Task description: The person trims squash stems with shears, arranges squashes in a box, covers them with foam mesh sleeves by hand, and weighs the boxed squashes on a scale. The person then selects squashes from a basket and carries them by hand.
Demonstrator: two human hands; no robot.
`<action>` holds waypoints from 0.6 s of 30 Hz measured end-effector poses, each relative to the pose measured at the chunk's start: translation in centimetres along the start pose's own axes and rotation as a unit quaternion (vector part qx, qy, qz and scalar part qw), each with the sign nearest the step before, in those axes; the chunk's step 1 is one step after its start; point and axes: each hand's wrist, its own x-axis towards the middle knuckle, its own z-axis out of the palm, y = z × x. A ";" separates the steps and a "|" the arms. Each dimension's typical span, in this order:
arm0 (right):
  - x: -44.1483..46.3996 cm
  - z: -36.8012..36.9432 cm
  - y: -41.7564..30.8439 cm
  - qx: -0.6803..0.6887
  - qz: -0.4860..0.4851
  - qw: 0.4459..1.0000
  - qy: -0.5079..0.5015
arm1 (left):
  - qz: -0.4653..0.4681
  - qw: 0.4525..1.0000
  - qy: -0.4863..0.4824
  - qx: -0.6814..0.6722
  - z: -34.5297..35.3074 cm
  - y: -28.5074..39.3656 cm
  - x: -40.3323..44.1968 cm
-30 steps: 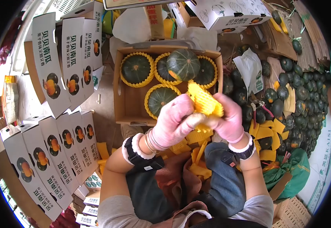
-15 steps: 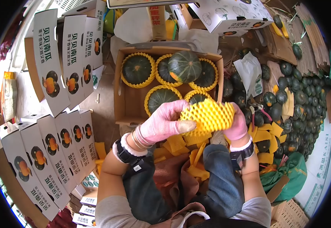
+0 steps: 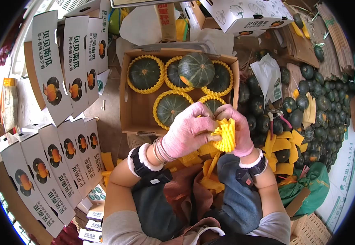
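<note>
A yellow foam net sleeve [image 3: 226,136] is bunched up between my two pink-gloved hands. My left hand [image 3: 191,130] pinches its left side, and my right hand [image 3: 239,132] is wrapped round its right side. Just beyond them lies an open cardboard box [image 3: 140,118] with several dark green pumpkins [image 3: 145,73] seated in yellow foam nets. One bare pumpkin [image 3: 196,69], with an orange patch, rests on top of the netted ones at the back right. The front right pumpkin [image 3: 212,104] is partly hidden by my hands.
White printed cartons [image 3: 49,157] stand in rows on the left. Loose pumpkins [image 3: 322,106] cover the floor at right, near red-handled pruning shears [image 3: 272,122] and flat yellow sleeves [image 3: 282,144]. A green sack [image 3: 314,190] lies at lower right.
The foam sleeve was stretched out lengthwise between my hands and is now gathered into a short bunch. My hands have come closer together.
</note>
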 end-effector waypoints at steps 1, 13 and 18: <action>-0.1 -0.1 -0.1 -0.026 0.002 1.000 0.007 | 0.013 1.000 0.006 0.003 0.1 0.0 0.1; -0.4 -0.5 -1.3 0.184 0.070 0.979 -0.055 | -0.146 0.862 -0.339 -0.349 -3.1 -2.7 -1.9; -2.3 0.2 0.1 0.225 0.236 0.908 -0.263 | -0.323 0.768 -0.013 -0.553 -3.5 -0.1 -1.1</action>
